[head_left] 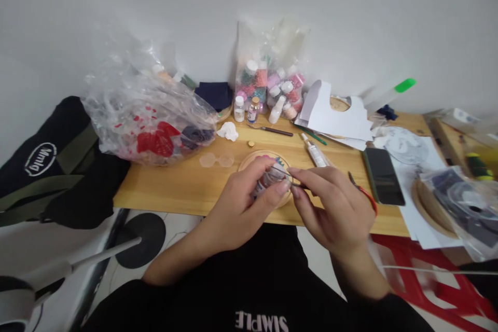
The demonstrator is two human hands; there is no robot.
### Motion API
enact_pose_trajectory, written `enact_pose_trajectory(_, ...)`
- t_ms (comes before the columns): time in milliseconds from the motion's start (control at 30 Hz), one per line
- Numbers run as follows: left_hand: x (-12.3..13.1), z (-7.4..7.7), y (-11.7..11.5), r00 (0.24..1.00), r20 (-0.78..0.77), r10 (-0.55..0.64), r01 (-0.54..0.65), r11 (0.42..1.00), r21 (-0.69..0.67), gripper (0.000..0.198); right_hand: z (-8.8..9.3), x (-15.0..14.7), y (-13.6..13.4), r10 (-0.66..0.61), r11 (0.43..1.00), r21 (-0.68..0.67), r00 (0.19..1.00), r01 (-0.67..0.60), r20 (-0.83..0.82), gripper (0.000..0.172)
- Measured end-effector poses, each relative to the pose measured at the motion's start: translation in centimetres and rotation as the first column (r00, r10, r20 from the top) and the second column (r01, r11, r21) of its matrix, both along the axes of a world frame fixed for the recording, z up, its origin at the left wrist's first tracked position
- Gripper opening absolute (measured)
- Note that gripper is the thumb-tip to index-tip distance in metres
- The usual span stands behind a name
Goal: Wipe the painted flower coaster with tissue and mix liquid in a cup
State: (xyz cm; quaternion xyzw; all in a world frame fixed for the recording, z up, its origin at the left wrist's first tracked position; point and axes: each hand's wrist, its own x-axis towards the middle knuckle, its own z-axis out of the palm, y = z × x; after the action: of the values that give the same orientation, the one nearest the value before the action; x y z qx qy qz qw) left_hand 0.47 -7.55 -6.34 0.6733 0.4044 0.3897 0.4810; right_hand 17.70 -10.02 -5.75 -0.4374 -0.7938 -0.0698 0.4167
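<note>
My left hand [241, 202] is closed around a small clear bottle [268, 179] with a printed label, held above the desk's front edge. Its lower part is mostly hidden by my fingers. In my right hand [334, 202] is a pair of thin dark tweezers [299, 185], pinched between thumb and fingers, with the tips at the bottle. What the tips touch is too small to make out. Just behind both hands lies a round embroidery hoop [246, 160] with coloured flowers on its cloth. A small cork [251, 143] rests on the desk beyond it.
Bags of bead jars [288, 91] stand against the wall, small bottles [239, 109] before them. A big plastic bag [151, 124] sits left. Rightward are a glue tube [314, 151], orange-handled scissors [368, 196], a phone [384, 176] and papers [424, 212]. A red stool [420, 275] is below.
</note>
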Motion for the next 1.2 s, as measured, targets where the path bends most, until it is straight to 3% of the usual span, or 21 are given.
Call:
enact_pose_trajectory(367,0.2,0.6,-0.2,0.998,-0.035,0.046,-0.041,0.991,0.127,0.012,0.1,-0.5,-0.3,-0.038,0.998,0.043,0.999,0.038,-0.005,0.031)
enact_pose_trajectory(600,0.5,0.5,-0.2,0.997,-0.038,0.061,-0.052,0.977,0.209,0.016,0.2,-0.7,-0.9,-0.059,0.995,0.091,0.994,0.051,0.087,0.041)
enact_pose_trajectory(867,0.8,0.3,-0.4,0.995,0.025,0.101,-0.104,0.958,0.268,0.019,0.9,-1.1,-0.8,-0.141,0.980,0.160,0.980,0.118,0.142,0.020)
enact_pose_trajectory(1000,0.9,0.3,-0.4,0.993,0.052,0.109,-0.119,0.957,0.266,0.023,1.0,-1.2,-0.4,-0.113,0.980,0.183,0.981,0.083,0.161,0.011)
enact_pose_trajectory(1200,1.3,0.1,-0.1,0.988,0.036,0.151,-0.155,0.966,0.206,0.028,-0.1,-1.3,0.1,-0.168,0.961,0.240,0.978,0.134,0.126,0.017)
